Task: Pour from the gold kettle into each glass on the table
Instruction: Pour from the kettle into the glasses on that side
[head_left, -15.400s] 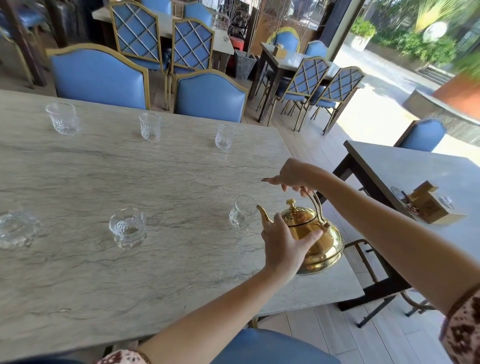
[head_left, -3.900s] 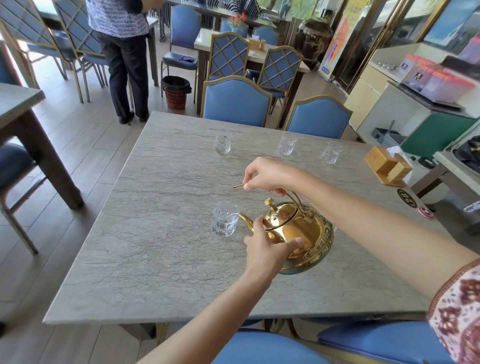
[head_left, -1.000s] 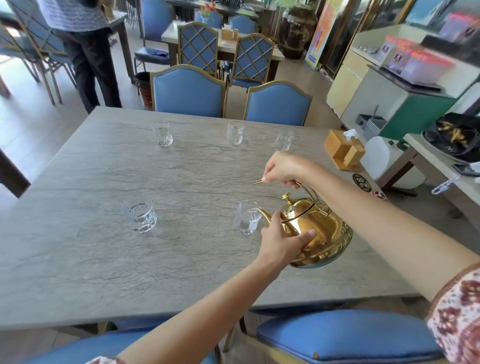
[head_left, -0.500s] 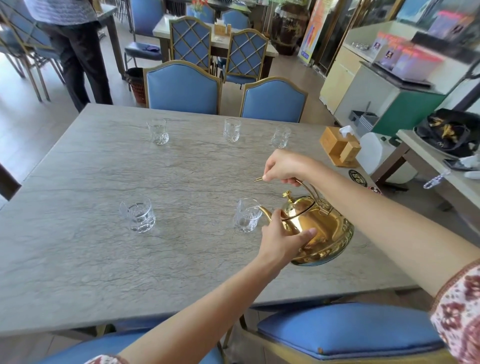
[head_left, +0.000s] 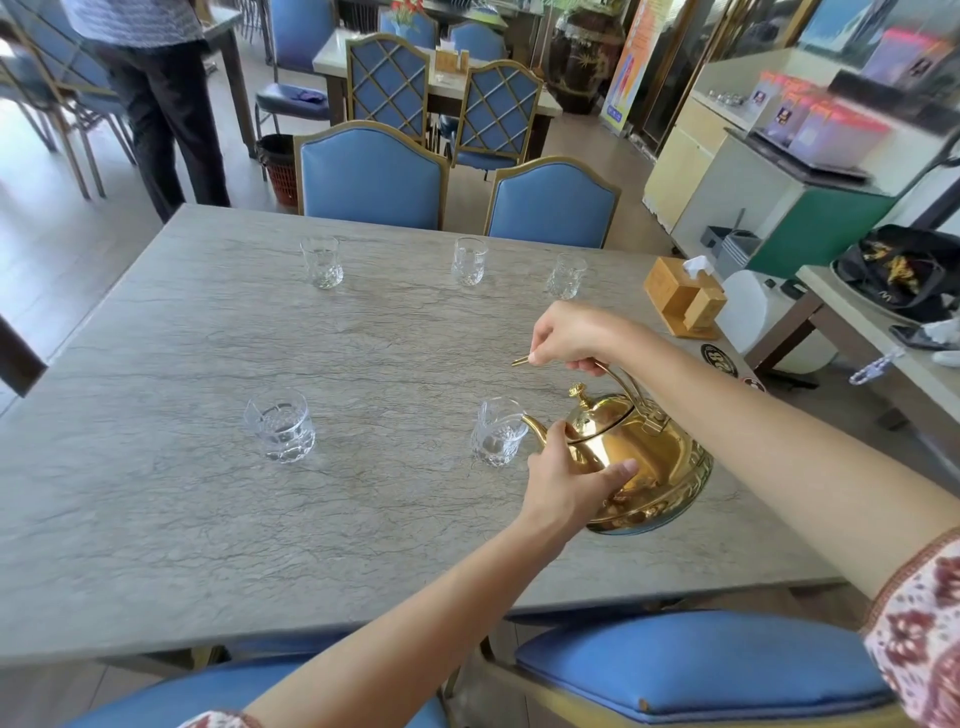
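I am seeing bright daylight washing in from the left, bleaching the floor (head_left: 47, 244) there. The kettle (head_left: 639, 462) is throwing back warm glare, and soft shadows are lying under the glasses on the table (head_left: 156, 519). Straight lines are bowing at the edges from the wide lens. The shelves (head_left: 831, 119) at upper right are smearing into blur, while the centre is staying sharp
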